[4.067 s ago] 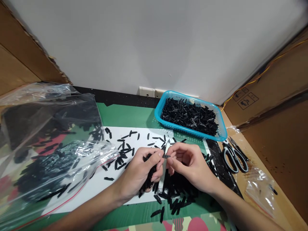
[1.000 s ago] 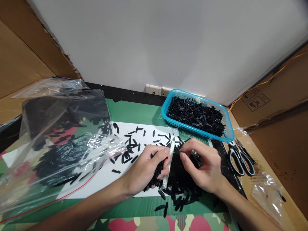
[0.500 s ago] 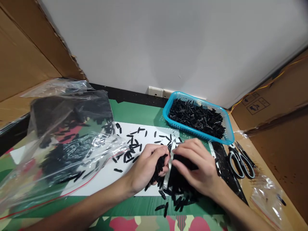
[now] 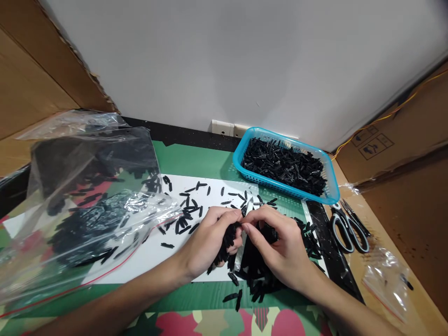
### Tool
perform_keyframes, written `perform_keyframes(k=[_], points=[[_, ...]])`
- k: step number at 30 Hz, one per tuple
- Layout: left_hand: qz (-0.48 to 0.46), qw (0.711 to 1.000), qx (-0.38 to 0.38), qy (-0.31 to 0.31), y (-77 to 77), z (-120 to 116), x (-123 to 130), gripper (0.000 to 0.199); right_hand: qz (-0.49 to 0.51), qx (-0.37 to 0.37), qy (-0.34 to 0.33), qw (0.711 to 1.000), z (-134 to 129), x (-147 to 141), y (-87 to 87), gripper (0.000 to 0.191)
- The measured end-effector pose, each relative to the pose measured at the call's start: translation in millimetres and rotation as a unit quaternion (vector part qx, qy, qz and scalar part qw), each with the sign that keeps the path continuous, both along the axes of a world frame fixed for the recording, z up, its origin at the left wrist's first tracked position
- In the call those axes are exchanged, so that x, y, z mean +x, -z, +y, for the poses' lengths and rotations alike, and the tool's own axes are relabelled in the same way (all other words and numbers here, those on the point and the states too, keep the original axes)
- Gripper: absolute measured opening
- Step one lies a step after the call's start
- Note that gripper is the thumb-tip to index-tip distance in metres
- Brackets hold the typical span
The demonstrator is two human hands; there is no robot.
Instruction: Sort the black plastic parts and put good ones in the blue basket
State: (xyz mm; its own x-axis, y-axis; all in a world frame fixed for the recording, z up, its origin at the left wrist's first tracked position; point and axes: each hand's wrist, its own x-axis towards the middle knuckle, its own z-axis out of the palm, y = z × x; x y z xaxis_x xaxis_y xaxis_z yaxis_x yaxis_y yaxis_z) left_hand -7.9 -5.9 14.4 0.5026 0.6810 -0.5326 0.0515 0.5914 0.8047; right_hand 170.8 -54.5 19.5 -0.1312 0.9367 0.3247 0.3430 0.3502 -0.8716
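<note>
My left hand [image 4: 212, 240] is curled round a bunch of small black strips [image 4: 228, 239], whose ends stick out below its fingers. My right hand [image 4: 276, 242] meets it, thumb and forefinger pinched together at the left thumb tip; whatever lies in that pinch is too small to make out. Just under the right fingertips a narrow whitish, shiny strip [image 4: 241, 255] stands out against a heap of black strips [image 4: 257, 275]. Part of that heap is hidden by the right hand. More black strips lie scattered on the white sheet [image 4: 149, 261].
A blue basket [image 4: 241, 169] full of black strips stands at the back right. Scissors [image 4: 347, 228] and a small clear bag [image 4: 388, 280] lie on the right. A large clear zip bag [image 4: 94, 196] with black pieces covers the left. Cardboard [image 4: 409, 196] borders the right side.
My right hand has moved left, its fingertips coming past the whitish strip to the left thumb. My left hand still holds its bunch. The view has shifted slightly.
</note>
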Motion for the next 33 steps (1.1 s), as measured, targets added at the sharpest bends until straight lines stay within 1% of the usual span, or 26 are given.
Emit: perform_keyframes(k=[2,6,10,13,16,19,24,29,33], points=[[-0.015,1.000,-0.018,-0.005,-1.1,2,0,0.041,0.022,-0.019,0.016,0.999,0,1,-0.6,0.010],[-0.060,0.998,-0.016,0.018,-3.8,4,-1,0.043,0.114,-0.099,0.042,0.988,5,4,1.1,0.015],[-0.062,0.997,0.011,0.033,-4.1,3,-3,0.047,0.204,-0.168,0.020,0.964,12,4,3.6,0.026],[-0.063,0.997,0.034,0.039,-3.0,3,-3,0.047,0.223,-0.200,0.007,0.954,14,3,3.8,0.034],[-0.073,0.995,0.045,0.042,-2.1,2,-3,0.046,0.218,-0.197,0.002,0.956,12,3,3.8,0.034],[-0.077,0.995,0.053,0.043,-2.1,2,-3,0.046,0.205,-0.188,-0.013,0.960,9,4,4.8,0.026],[-0.082,0.993,0.069,0.052,-1.6,2,-2,0.046,0.204,-0.203,-0.044,0.957,7,4,7.3,0.024],[-0.094,0.989,0.101,0.060,0.2,3,-2,0.049,0.212,-0.201,-0.042,0.955,9,4,6.5,0.024],[-0.098,0.984,0.132,0.073,0.3,3,-2,0.053,0.212,-0.198,-0.027,0.957,7,4,7.7,0.025]])
